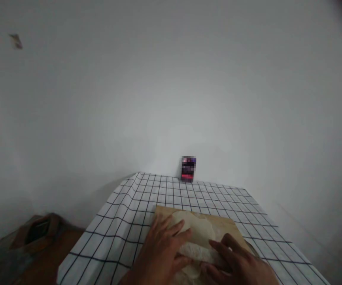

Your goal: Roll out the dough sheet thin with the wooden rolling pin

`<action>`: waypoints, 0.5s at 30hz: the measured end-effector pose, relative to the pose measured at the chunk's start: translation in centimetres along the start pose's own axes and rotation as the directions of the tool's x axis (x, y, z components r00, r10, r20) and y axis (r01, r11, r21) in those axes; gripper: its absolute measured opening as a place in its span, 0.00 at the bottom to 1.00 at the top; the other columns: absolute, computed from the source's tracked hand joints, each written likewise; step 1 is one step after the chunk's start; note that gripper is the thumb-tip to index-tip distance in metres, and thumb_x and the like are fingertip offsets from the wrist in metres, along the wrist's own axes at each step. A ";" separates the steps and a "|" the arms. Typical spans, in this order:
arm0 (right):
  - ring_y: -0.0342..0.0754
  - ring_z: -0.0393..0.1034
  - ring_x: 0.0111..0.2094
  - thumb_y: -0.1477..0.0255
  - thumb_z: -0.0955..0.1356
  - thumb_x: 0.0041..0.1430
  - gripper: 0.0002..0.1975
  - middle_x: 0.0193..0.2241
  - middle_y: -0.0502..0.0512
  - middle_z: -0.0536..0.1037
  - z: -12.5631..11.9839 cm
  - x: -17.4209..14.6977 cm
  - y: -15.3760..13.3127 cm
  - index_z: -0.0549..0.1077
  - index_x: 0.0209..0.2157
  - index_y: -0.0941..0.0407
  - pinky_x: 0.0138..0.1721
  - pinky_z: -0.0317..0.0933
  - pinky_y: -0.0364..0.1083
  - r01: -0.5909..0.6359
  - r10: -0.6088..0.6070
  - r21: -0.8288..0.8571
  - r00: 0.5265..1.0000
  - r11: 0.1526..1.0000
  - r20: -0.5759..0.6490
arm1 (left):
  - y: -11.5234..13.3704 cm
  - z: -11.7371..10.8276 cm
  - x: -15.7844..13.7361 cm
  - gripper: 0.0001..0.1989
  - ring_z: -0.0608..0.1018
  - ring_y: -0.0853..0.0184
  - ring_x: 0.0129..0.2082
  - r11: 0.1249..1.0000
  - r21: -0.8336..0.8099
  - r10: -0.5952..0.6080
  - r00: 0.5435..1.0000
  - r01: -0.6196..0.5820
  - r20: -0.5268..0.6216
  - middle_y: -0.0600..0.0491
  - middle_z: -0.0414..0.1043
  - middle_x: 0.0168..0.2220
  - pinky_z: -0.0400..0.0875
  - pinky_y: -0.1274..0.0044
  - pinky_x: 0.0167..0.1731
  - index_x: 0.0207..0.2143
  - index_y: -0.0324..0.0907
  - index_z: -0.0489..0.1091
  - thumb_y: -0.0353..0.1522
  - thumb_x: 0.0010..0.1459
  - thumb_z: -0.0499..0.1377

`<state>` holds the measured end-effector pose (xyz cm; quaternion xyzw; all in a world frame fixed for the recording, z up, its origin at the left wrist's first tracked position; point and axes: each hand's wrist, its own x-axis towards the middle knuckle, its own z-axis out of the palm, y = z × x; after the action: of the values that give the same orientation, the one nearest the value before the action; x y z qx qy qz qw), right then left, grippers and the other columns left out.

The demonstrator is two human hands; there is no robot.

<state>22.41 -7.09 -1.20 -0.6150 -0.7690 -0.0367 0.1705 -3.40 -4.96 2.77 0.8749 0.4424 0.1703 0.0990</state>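
Note:
A flattened, pale sheet of dough (196, 227) lies on a tan board (222, 223) in the lower middle of the view. Across the dough rests a whitish, mottled rolling pin (199, 251). My left hand (166, 243) is palm down at the left side, fingers spread over the dough's left edge. The left end of the pin meets the gap between its thumb and forefinger. Around the pin's right end, my right hand (236, 261) is closed, its forefinger above the pin and its thumb below. That end of the pin is hidden by the hand.
A white tablecloth (147, 194) with black grid lines covers the table. A small dark, blurred-out object (188, 169) stands at the back against the white wall (188, 87). Down at the left, beyond the table's edge, is a brown object (38, 231) with a dark opening.

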 end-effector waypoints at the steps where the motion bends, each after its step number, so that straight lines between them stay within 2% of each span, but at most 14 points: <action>1: 0.57 0.80 0.41 0.42 0.68 0.58 0.27 0.48 0.54 0.82 0.9 -0.1 0.3 0.78 0.53 0.40 0.32 0.74 0.51 0.022 -0.022 -0.005 0.999 1.000 -0.027 | -0.5 0.9 -0.2 0.27 0.62 0.52 0.70 1.000 0.007 0.004 1.000 -0.004 -0.001 0.57 0.65 0.68 0.48 0.53 0.70 0.66 0.61 0.65 0.48 0.66 0.61; 4: 0.63 0.74 0.54 0.42 0.66 0.61 0.31 0.54 0.58 0.79 1.7 0.3 0.3 0.75 0.57 0.44 0.50 0.72 0.59 0.042 -0.046 -0.036 0.990 0.998 -0.134 | -0.9 2.0 0.3 0.27 0.60 0.52 0.71 0.999 0.034 0.005 0.998 -0.002 -0.061 0.56 0.62 0.70 0.45 0.51 0.70 0.67 0.58 0.63 0.51 0.70 0.54; 7: 0.60 0.72 0.56 0.49 0.62 0.69 0.23 0.56 0.57 0.78 0.8 2.5 -0.1 0.76 0.54 0.46 0.57 0.65 0.60 0.061 -0.063 -0.020 0.992 0.998 -0.110 | -0.7 1.8 2.7 0.23 0.70 0.54 0.63 0.997 0.078 -0.016 0.987 0.029 -0.161 0.50 0.71 0.63 0.55 0.56 0.67 0.62 0.50 0.71 0.48 0.73 0.49; 9: 0.56 0.74 0.54 0.56 0.56 0.74 0.22 0.52 0.57 0.81 0.2 4.5 -0.2 0.78 0.50 0.47 0.56 0.65 0.56 0.087 -0.087 0.002 0.995 0.996 -0.041 | -0.9 1.5 5.0 0.23 0.76 0.55 0.55 0.990 0.118 -0.052 0.985 0.072 -0.162 0.47 0.78 0.54 0.64 0.59 0.61 0.54 0.46 0.76 0.45 0.74 0.47; 11: 0.53 0.76 0.49 0.61 0.51 0.76 0.26 0.47 0.58 0.82 -0.1 6.9 -0.1 0.78 0.47 0.50 0.50 0.66 0.52 0.078 -0.079 0.010 0.996 0.997 0.029 | -1.3 1.3 7.2 0.26 0.80 0.55 0.49 0.978 0.165 -0.108 0.986 0.127 -0.125 0.44 0.81 0.46 0.70 0.62 0.54 0.47 0.42 0.79 0.43 0.74 0.44; 13: 0.53 0.78 0.44 0.61 0.49 0.76 0.30 0.41 0.59 0.83 0.0 9.4 0.3 0.79 0.43 0.51 0.44 0.67 0.50 0.005 -0.007 0.016 0.996 1.000 0.093 | -2.0 1.1 9.3 0.29 0.82 0.55 0.44 0.961 0.202 -0.170 0.979 0.190 -0.112 0.42 0.82 0.41 0.72 0.65 0.48 0.41 0.39 0.80 0.43 0.75 0.41; 15: 0.54 0.79 0.39 0.55 0.48 0.75 0.34 0.36 0.61 0.84 0.3 11.8 0.7 0.80 0.35 0.53 0.40 0.66 0.49 -0.078 0.074 0.020 0.987 0.997 0.146 | -2.9 0.9 11.0 0.31 0.82 0.56 0.42 0.943 0.220 -0.226 0.965 0.251 -0.133 0.40 0.82 0.40 0.73 0.66 0.46 0.40 0.38 0.81 0.43 0.74 0.41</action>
<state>20.82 4.21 2.01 -0.6426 -0.7558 0.0246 0.1235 0.89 5.58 3.29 0.8100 0.5670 0.1498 -0.0088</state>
